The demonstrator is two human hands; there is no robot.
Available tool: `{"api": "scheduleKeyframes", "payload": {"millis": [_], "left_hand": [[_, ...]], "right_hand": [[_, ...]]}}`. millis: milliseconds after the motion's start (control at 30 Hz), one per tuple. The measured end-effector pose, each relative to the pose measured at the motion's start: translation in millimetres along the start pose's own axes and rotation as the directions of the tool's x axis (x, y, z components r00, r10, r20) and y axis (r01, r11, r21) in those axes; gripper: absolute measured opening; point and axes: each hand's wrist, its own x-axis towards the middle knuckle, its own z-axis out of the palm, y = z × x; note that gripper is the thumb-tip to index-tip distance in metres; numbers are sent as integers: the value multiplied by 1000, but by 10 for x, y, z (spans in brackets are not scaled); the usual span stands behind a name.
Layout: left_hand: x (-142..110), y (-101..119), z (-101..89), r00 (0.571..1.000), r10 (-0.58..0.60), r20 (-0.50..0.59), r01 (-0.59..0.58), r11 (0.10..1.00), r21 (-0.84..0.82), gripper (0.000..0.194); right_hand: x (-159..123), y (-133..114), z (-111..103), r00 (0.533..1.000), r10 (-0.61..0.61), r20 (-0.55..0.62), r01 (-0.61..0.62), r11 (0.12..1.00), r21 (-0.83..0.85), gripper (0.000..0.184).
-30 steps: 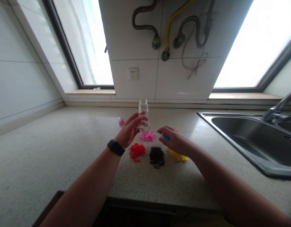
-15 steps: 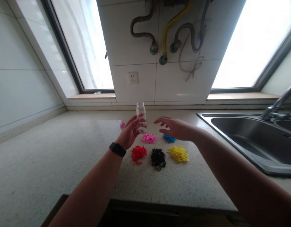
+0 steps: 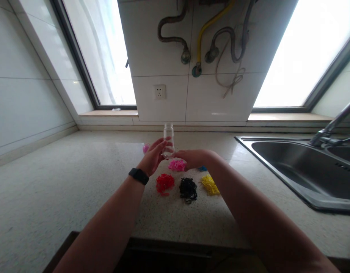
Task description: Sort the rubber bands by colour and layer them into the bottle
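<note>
A clear bottle (image 3: 168,132), uncapped and see-through, stands upright in the grip of my left hand (image 3: 153,154), whose fingers curl round its lower part. My right hand (image 3: 192,157) is stretched out to the left beside the bottle's base, above the right part of a pile of small pink plastic pieces (image 3: 176,165). Its fingers look extended, and I see nothing held in them; whether the tips touch the bottle I cannot tell. A blue pile (image 3: 202,168) is mostly covered by my right hand and wrist. Nearer me lie red (image 3: 164,184), black (image 3: 188,189) and yellow (image 3: 210,185) piles.
A rounded pink object (image 3: 146,148) sits behind my left hand. The steel sink (image 3: 288,167) with its tap (image 3: 331,132) is set into the counter (image 3: 106,197) on the right. Hoses and a socket (image 3: 160,91) are on the tiled wall behind.
My right hand has moved left and slightly down, from above the blue pile to beside the bottle's base. My left hand still holds the bottle in nearly the same spot.
</note>
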Motion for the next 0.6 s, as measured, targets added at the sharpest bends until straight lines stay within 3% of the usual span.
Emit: {"api": "scheduleKeyframes", "payload": {"millis": [333,500,600], "left_hand": [[0,4,-13,999,-15,-29,16,998,62,42],[-2,-17,-25,1000,-20,-19,21,998,65,41],[-3,-18,-23,999,-22,-30,24,998,66,41]], "right_hand": [[91,-4,21,999,-31,16,32,998,-51,64],[-7,83,-48,993,72,-96,-71,997,13,64],[-62,147,-47,984,136,-118,-134,991,20,54]]}}
